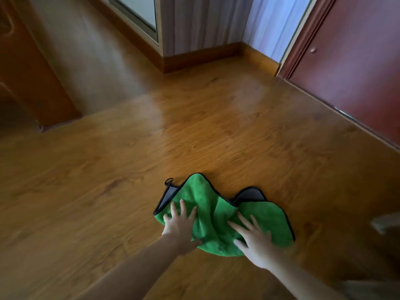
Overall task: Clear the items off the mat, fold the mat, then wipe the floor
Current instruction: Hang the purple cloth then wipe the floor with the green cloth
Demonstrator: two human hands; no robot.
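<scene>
Head view is showing both forearms reaching forward from the bottom edge. Left hand (180, 223) is pressing flat on the left part of the green cloth (216, 215), fingers spread and straight, grasping nothing. Right hand (253, 237) is pressing flat on the right part, fingers likewise extended. Cloth is lying rumpled on the wooden floor (129, 169), its black-edged grey underside turning up at two far corners. Beyond, a skirting board (199, 59) is meeting a striped wall; a reddish door (350, 61) is standing at far right.

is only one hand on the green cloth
No, both the left hand and right hand press flat on the green cloth.
</scene>
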